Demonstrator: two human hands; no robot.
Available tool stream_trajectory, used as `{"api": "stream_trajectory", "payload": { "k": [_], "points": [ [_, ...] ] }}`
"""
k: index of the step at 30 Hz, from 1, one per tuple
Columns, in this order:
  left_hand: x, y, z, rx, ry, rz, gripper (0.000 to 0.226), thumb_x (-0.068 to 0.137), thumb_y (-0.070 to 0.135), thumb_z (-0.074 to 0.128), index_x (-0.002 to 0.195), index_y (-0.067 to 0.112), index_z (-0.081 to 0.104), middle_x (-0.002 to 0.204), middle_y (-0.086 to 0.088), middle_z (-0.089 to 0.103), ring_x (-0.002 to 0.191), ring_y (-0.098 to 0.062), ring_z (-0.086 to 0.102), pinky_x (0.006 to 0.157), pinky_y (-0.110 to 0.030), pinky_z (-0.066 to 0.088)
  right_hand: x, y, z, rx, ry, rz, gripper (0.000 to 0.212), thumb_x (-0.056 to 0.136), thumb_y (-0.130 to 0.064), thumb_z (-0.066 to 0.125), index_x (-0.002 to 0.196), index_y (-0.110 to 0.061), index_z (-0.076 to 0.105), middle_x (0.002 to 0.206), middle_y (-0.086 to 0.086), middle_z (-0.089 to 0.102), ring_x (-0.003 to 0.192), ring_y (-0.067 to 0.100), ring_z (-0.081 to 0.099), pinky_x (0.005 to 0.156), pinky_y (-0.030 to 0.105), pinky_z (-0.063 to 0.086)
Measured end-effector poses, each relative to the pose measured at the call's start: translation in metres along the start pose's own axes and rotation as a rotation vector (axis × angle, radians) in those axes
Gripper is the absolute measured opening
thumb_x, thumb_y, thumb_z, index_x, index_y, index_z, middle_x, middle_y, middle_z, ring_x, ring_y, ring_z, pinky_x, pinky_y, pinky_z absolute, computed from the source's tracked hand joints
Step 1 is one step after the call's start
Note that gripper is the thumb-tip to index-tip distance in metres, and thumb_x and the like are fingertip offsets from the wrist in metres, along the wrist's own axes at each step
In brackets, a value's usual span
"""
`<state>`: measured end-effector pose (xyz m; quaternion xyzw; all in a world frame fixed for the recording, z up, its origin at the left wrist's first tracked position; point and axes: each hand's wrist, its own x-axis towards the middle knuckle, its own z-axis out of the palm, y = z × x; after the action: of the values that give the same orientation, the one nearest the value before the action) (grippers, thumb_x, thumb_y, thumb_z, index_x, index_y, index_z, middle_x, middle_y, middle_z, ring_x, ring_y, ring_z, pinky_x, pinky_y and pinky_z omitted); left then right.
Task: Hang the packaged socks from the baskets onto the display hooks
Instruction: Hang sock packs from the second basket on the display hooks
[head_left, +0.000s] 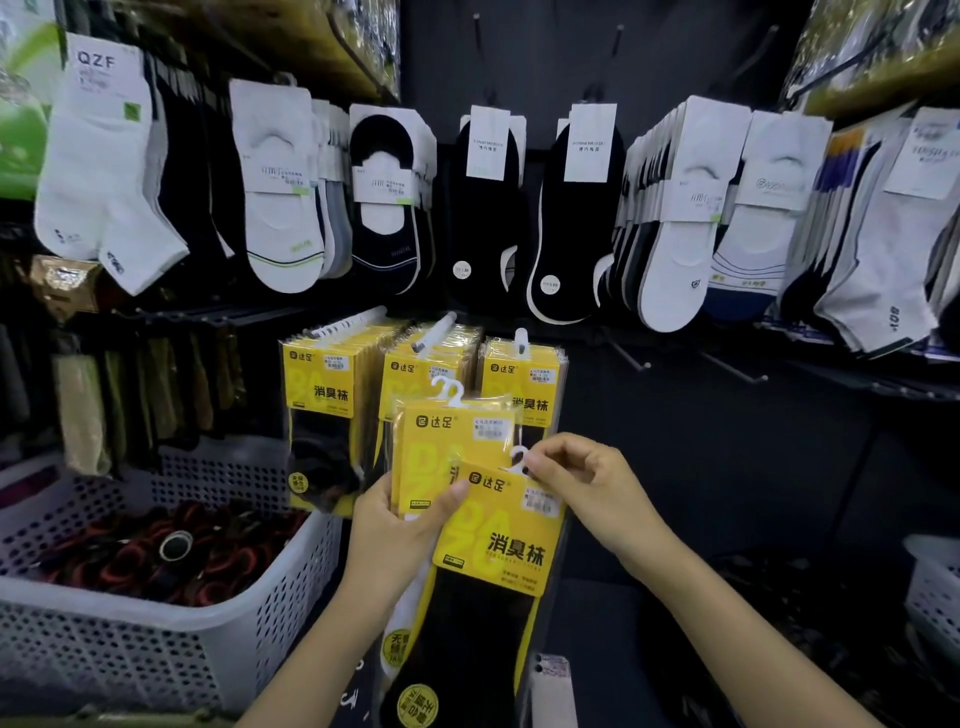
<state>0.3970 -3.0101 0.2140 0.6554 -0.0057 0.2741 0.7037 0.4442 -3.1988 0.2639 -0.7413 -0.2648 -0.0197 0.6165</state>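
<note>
Both bare forearms reach up from below; the left hand (395, 530) grips the sock packs (498, 545), thumb across the front, while the right hand (582, 486) pinches a pack's white hanger hook (517, 460).

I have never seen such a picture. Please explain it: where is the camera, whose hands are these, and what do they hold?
There is no machine: a person wears one camera on the head, looking forward and down at their own hands. The left hand grips a few yellow sock packs. The fingers of the right hand pinch the white hanger of the front pack. Behind, other packs hang on display hooks. At the left stands a white basket with dark and red things inside.
</note>
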Motion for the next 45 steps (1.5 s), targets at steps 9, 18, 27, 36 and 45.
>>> {"api": "stream_trajectory", "payload": {
  "k": [9, 18, 27, 36, 45],
  "points": [
    [0.022, -0.003, 0.004, -0.026, -0.003, -0.020, 0.031, 0.082, 0.046, 0.053, 0.105, 0.028, 0.065, 0.095, 0.021, 0.072, 0.089, 0.005, 0.067, 0.069, -0.013, 0.051, 0.002, 0.036, 0.012, 0.321, 0.161, 0.213, 0.022, 0.088, -0.022, 0.064, 0.109, -0.016, 0.067, 0.100, 0.001, 0.075, 0.093, 0.015, 0.071, 0.080, 0.029, 0.057],
    [0.058, 0.000, -0.023, 0.095, 0.171, 0.021, 0.023, 0.092, 0.043, 0.049, 0.103, 0.028, 0.061, 0.084, 0.009, 0.070, 0.076, 0.004, 0.063, 0.060, -0.006, 0.042, 0.068, 0.026, -0.010, 0.233, 0.382, 0.076, 0.013, 0.096, -0.020, 0.054, 0.099, -0.023, 0.066, 0.091, -0.006, 0.075, 0.082, 0.004, 0.071, 0.060, 0.013, 0.053],
    [0.072, 0.002, -0.029, 0.033, 0.180, -0.008, 0.018, 0.091, 0.043, 0.051, 0.096, 0.033, 0.064, 0.091, 0.014, 0.070, 0.078, 0.009, 0.064, 0.061, -0.008, 0.044, 0.125, 0.056, 0.000, 0.147, 0.405, 0.035, 0.011, 0.095, -0.017, 0.057, 0.090, -0.026, 0.063, 0.090, -0.004, 0.072, 0.081, 0.005, 0.069, 0.067, 0.020, 0.055],
    [0.080, -0.008, -0.021, 0.051, 0.176, -0.029, 0.020, 0.088, 0.047, 0.052, 0.092, 0.032, 0.064, 0.093, 0.009, 0.071, 0.089, -0.007, 0.065, 0.073, -0.022, 0.048, 0.159, 0.085, -0.004, -0.002, 0.716, 0.178, 0.024, 0.080, -0.027, 0.076, 0.092, -0.015, 0.059, 0.088, 0.000, 0.066, 0.086, 0.017, 0.063, 0.071, 0.025, 0.047],
    [0.080, -0.017, -0.007, 0.017, 0.127, -0.061, 0.029, 0.086, 0.048, 0.056, 0.095, 0.024, 0.068, 0.091, 0.004, 0.074, 0.084, -0.011, 0.068, 0.071, -0.022, 0.051, 0.107, 0.080, 0.009, 0.199, 0.478, 0.185, 0.021, 0.091, -0.026, 0.062, 0.103, -0.010, 0.062, 0.100, 0.008, 0.065, 0.086, 0.017, 0.063, 0.073, 0.025, 0.053]
  ]
}}
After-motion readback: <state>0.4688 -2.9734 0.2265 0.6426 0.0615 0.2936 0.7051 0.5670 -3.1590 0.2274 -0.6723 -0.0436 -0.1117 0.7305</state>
